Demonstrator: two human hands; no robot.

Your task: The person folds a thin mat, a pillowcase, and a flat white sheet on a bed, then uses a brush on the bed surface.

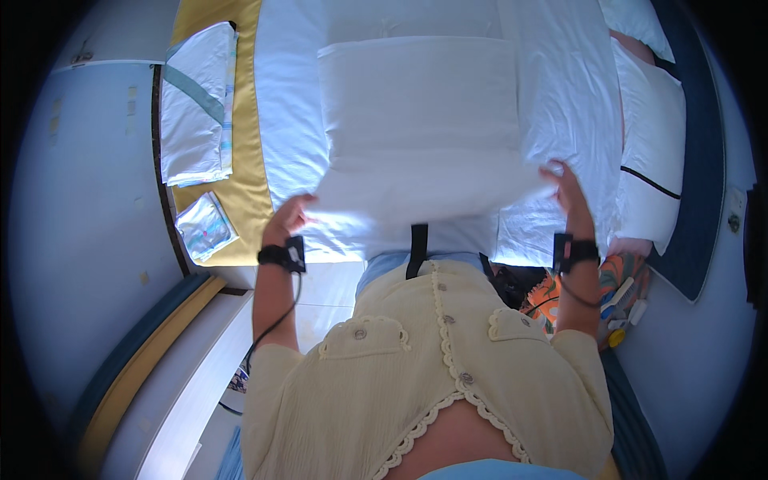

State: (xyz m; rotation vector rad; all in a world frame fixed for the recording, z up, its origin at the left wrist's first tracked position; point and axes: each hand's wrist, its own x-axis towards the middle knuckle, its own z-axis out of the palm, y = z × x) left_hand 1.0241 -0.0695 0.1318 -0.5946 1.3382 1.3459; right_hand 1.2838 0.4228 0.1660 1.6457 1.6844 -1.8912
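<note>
A white cloth (420, 126) is spread over the white-sheeted bed (294, 120) in front of me, its near part raised and blurred by motion. My left hand (291, 215) pinches its near left corner. At the near right corner, my right hand (561, 185) grips the edge between thumb and fingers. A crease runs across the cloth where the lifted part meets the part lying flat. Both wrists carry black straps with small modules and cables.
On the yellow bed runner (252, 192) at left lie a folded white fabric stack (195, 126) and a smaller folded cloth (207, 228). White pillows (651, 144) rest by the dark blue headboard (699, 180). A brush (621, 294) lies among items on orange patterned fabric (543, 294).
</note>
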